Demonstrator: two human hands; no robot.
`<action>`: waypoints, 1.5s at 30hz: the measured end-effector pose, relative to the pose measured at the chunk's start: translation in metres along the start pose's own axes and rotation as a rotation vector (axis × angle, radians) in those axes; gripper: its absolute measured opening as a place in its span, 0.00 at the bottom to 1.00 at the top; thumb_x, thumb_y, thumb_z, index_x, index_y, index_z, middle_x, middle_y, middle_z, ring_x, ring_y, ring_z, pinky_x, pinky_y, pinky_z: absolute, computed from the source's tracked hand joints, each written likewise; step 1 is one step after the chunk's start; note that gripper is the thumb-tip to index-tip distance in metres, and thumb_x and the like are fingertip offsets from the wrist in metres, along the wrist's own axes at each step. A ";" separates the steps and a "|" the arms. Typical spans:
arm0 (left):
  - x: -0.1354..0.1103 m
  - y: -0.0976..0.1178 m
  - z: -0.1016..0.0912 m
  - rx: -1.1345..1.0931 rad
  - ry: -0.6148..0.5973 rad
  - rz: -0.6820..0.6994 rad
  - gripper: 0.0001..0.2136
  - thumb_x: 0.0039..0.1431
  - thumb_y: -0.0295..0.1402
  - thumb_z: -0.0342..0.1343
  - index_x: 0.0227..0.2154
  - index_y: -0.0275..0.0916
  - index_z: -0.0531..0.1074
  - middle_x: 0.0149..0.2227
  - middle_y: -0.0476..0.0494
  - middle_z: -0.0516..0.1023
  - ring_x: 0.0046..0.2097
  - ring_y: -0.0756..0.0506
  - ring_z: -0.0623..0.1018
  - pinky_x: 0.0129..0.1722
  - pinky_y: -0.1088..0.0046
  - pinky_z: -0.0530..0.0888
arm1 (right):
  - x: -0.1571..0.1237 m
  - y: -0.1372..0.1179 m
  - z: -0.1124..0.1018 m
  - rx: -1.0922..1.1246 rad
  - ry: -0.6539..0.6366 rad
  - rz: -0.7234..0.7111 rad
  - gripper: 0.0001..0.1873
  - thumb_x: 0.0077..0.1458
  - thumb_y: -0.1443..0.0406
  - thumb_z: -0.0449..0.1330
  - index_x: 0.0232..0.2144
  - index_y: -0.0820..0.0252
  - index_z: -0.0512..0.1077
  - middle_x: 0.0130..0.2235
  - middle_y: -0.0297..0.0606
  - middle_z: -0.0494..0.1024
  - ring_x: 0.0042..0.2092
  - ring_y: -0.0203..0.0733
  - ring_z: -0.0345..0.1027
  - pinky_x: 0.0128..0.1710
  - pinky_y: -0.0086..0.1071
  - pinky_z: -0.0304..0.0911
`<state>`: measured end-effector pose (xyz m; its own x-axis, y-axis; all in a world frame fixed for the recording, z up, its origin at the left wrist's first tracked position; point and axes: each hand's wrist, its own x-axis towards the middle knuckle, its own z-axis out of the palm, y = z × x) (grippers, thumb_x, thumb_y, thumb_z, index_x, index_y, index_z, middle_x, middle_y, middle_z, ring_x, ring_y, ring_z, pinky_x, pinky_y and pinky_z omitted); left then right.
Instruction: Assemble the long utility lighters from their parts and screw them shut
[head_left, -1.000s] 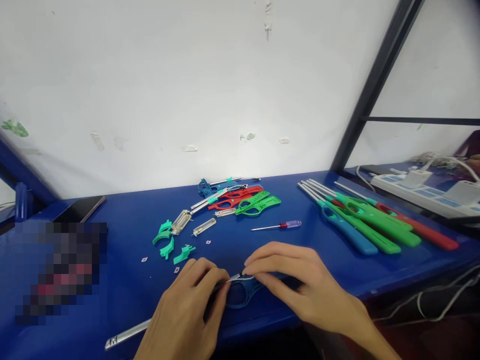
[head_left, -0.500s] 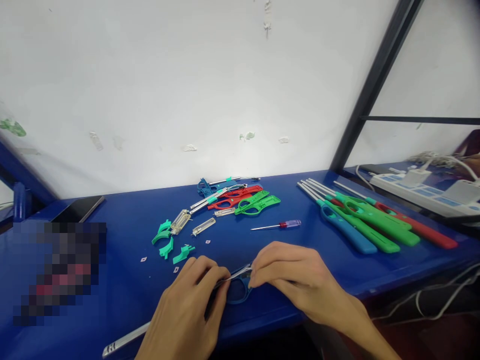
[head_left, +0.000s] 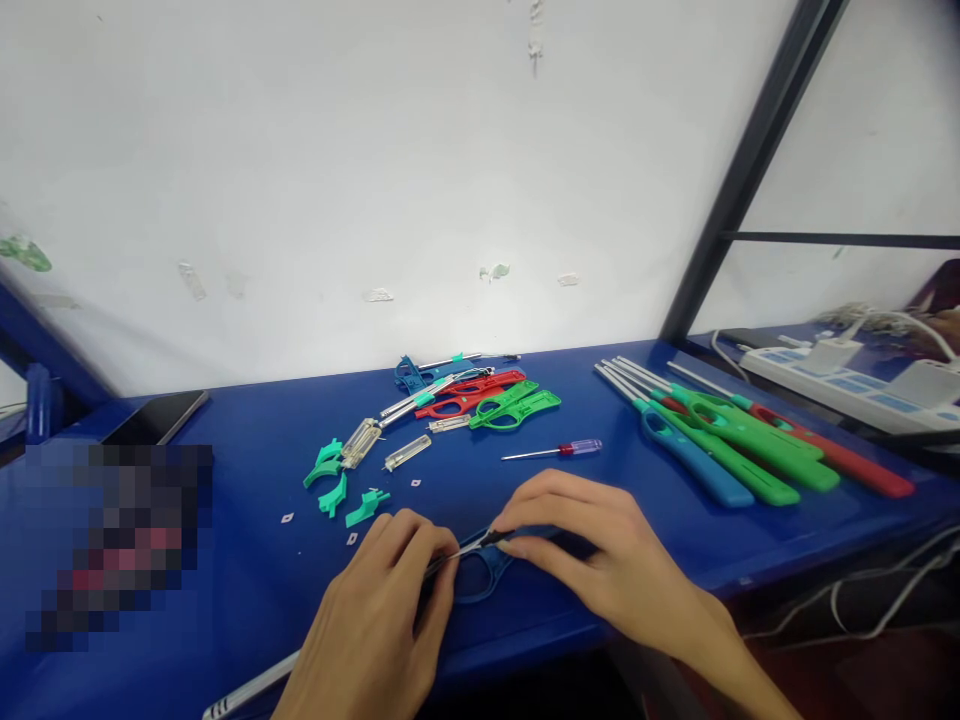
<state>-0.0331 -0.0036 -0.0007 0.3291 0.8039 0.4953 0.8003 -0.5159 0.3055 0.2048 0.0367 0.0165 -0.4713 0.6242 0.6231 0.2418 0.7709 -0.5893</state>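
My left hand (head_left: 375, 625) and my right hand (head_left: 592, 555) meet over a blue lighter shell (head_left: 480, 577) lying near the front edge of the blue table (head_left: 247, 470). The left fingers press on its left part, where a metal tube (head_left: 247, 692) runs out toward the lower left. The right thumb and forefinger pinch a thin metal wire (head_left: 472, 547) at the top of the shell. Both hands are closed on these parts.
Behind lie green triggers (head_left: 334, 480), clear gas tanks (head_left: 386, 445), red, green and blue shell halves (head_left: 480, 392) and a small screwdriver (head_left: 555, 451). Finished long lighters (head_left: 735, 445) lie at the right, a power strip (head_left: 847, 385) beyond. A phone (head_left: 157, 418) lies far left.
My right fingers shifted slightly along the wire on the blue shell, first left, then back right and up. The left hand stayed almost still.
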 end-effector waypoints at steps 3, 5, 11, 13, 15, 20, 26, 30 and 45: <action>0.000 0.000 0.000 0.009 -0.015 0.000 0.08 0.75 0.30 0.49 0.40 0.46 0.72 0.39 0.48 0.77 0.38 0.44 0.79 0.38 0.67 0.79 | 0.000 0.003 0.000 -0.013 0.010 0.000 0.06 0.68 0.70 0.66 0.44 0.56 0.82 0.42 0.36 0.85 0.43 0.38 0.80 0.47 0.27 0.75; -0.001 -0.001 0.000 0.010 -0.013 -0.002 0.09 0.75 0.31 0.48 0.40 0.46 0.72 0.39 0.48 0.77 0.38 0.44 0.79 0.39 0.67 0.79 | 0.000 0.004 0.000 0.003 0.016 -0.029 0.06 0.69 0.69 0.65 0.43 0.56 0.83 0.41 0.36 0.85 0.42 0.38 0.80 0.46 0.27 0.75; -0.003 -0.003 0.000 0.026 -0.016 0.007 0.07 0.75 0.32 0.50 0.43 0.46 0.73 0.40 0.48 0.78 0.39 0.44 0.80 0.38 0.68 0.79 | -0.001 0.002 -0.001 0.053 0.039 -0.082 0.08 0.69 0.71 0.64 0.41 0.58 0.84 0.39 0.37 0.86 0.41 0.37 0.81 0.45 0.26 0.75; -0.002 -0.001 0.000 0.034 0.017 0.022 0.08 0.74 0.31 0.50 0.45 0.46 0.74 0.41 0.47 0.79 0.40 0.43 0.81 0.39 0.67 0.80 | -0.002 0.002 -0.002 0.068 0.031 -0.092 0.09 0.69 0.73 0.64 0.39 0.59 0.84 0.38 0.37 0.87 0.41 0.37 0.81 0.45 0.26 0.75; -0.001 0.000 0.000 0.034 0.048 0.034 0.09 0.74 0.30 0.49 0.46 0.45 0.74 0.41 0.47 0.79 0.39 0.43 0.81 0.38 0.66 0.81 | -0.002 0.002 -0.002 0.078 0.022 -0.095 0.11 0.69 0.73 0.63 0.38 0.58 0.84 0.37 0.36 0.87 0.41 0.38 0.81 0.45 0.27 0.75; -0.001 0.000 0.000 0.009 0.029 0.012 0.08 0.74 0.30 0.50 0.44 0.46 0.74 0.40 0.48 0.78 0.38 0.44 0.81 0.36 0.69 0.81 | -0.002 0.002 -0.002 0.072 0.017 -0.053 0.11 0.70 0.71 0.63 0.38 0.56 0.84 0.36 0.36 0.86 0.39 0.38 0.81 0.42 0.28 0.76; -0.003 -0.001 -0.001 -0.008 -0.036 -0.027 0.07 0.75 0.31 0.49 0.43 0.47 0.71 0.41 0.48 0.78 0.40 0.44 0.80 0.37 0.69 0.80 | -0.001 0.003 -0.001 0.052 0.047 0.033 0.05 0.67 0.68 0.68 0.40 0.55 0.85 0.38 0.36 0.84 0.38 0.38 0.79 0.40 0.27 0.75; -0.003 -0.002 -0.001 -0.013 -0.062 -0.039 0.06 0.75 0.32 0.49 0.43 0.47 0.70 0.41 0.48 0.77 0.40 0.44 0.80 0.37 0.70 0.79 | -0.002 0.004 -0.001 0.067 0.026 0.055 0.09 0.65 0.71 0.69 0.45 0.54 0.85 0.41 0.35 0.87 0.41 0.39 0.81 0.44 0.28 0.76; -0.003 0.000 -0.003 -0.010 -0.088 -0.057 0.05 0.75 0.32 0.49 0.42 0.47 0.69 0.42 0.48 0.76 0.40 0.44 0.79 0.37 0.67 0.78 | -0.003 0.006 -0.001 0.030 0.013 0.096 0.07 0.62 0.71 0.71 0.41 0.56 0.84 0.40 0.32 0.87 0.41 0.36 0.81 0.46 0.24 0.72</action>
<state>-0.0355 -0.0067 0.0003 0.3264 0.8548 0.4035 0.8141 -0.4712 0.3395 0.2088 0.0398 0.0120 -0.4360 0.6964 0.5700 0.2599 0.7038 -0.6611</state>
